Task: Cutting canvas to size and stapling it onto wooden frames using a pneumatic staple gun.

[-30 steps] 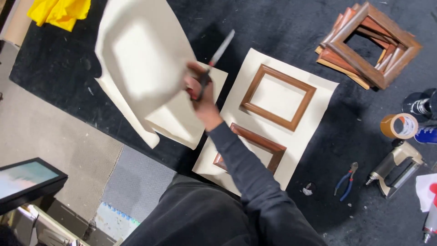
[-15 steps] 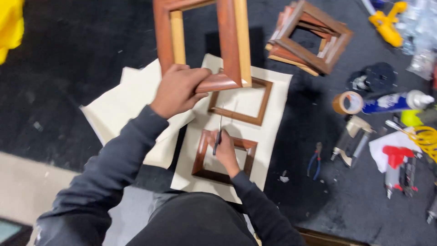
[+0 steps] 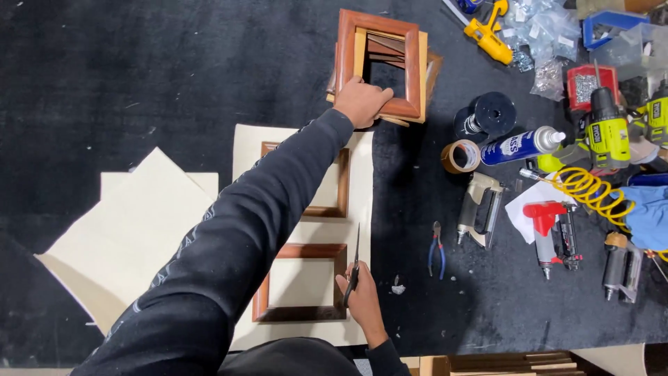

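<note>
The wooden frame, raised in the air half a second ago, is now set on the frame stack and gripped at its lower edge by the left hand. What appears to be a blade is held closed-fisted by the right hand, beside another frame on cream board.

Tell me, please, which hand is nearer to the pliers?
The right hand: it holds scissors just left of the pliers. The left hand is far up the table on the frame stack.
</note>
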